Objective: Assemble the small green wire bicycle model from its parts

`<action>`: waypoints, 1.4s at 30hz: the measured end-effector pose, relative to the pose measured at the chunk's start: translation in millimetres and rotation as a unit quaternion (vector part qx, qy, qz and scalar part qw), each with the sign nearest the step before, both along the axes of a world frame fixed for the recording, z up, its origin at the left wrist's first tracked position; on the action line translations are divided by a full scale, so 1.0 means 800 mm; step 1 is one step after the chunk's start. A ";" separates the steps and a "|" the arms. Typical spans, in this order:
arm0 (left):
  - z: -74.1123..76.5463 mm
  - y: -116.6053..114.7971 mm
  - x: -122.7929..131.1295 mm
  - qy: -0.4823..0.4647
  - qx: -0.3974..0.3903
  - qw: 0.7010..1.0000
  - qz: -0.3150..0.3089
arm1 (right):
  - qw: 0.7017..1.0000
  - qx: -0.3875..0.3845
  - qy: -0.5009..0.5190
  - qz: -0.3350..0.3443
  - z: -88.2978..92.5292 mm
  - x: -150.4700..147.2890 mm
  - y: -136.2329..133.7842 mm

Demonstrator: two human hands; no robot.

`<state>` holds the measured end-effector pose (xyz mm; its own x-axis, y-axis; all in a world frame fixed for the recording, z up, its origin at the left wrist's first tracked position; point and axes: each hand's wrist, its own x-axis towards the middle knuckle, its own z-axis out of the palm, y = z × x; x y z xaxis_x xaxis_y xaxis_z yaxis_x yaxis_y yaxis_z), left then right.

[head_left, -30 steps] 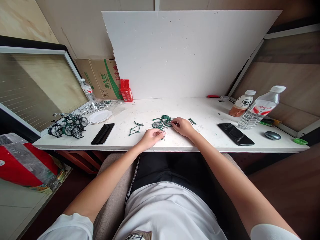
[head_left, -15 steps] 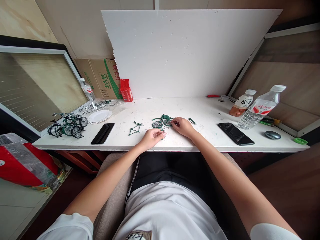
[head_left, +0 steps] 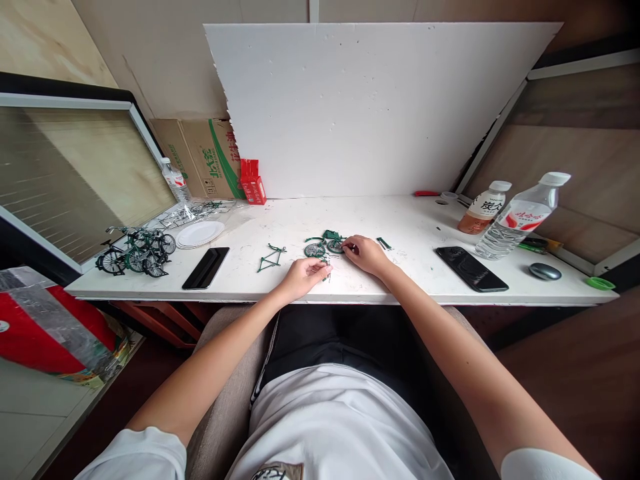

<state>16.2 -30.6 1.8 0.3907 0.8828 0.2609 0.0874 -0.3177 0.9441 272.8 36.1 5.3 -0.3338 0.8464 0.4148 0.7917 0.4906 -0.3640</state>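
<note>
Pinching tiny green pt (head_left: 326, 262): L grip (head_left: 303, 276), closed | R grip (head_left: 367, 253): curled, hold unclear | wheels (head_left: 315, 251): dk, spoked

White counter (head_left: 295, 213), surface speckled. White board (head_left: 380, 113), left side ragged, upright along rear edge; beige wall (head_left: 170, 53) behind. Pale-framed panes (head_left: 85, 173) flank left and right ends. Grey-brown upholstered seat (head_left: 220, 380) at front edge. Dark reddish floor (head_left: 157, 370) below front-left corner. Light diffuse.

Left of the left hand (head_left: 303, 279), gloss is being shown by the flat black glass-fronted phone (head_left: 206, 268) and a plastic look by the thin green bicycle frame (head_left: 271, 257); beyond the hand, matt pitting by the rectangular white foam-like board (head_left: 380, 110).
</note>
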 end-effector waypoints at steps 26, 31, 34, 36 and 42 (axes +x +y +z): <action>0.004 0.008 -0.004 -0.029 -0.037 0.999 -0.019 | 0.997 0.031 0.076 -0.007 0.005 0.001 0.001; 0.009 0.007 -0.005 -0.035 -0.047 0.998 -0.013 | 0.997 0.031 0.068 -0.010 0.007 -0.001 0.000; 0.012 0.007 -0.006 -0.040 -0.046 0.998 -0.016 | 0.997 0.033 0.065 -0.014 0.008 -0.001 -0.001; 0.013 0.006 -0.007 -0.041 -0.049 0.998 -0.013 | 0.997 0.032 0.072 -0.019 0.008 0.000 -0.002; 0.012 0.008 -0.010 -0.055 -0.078 0.995 0.007 | 0.995 0.050 0.087 -0.009 0.008 -0.001 -0.005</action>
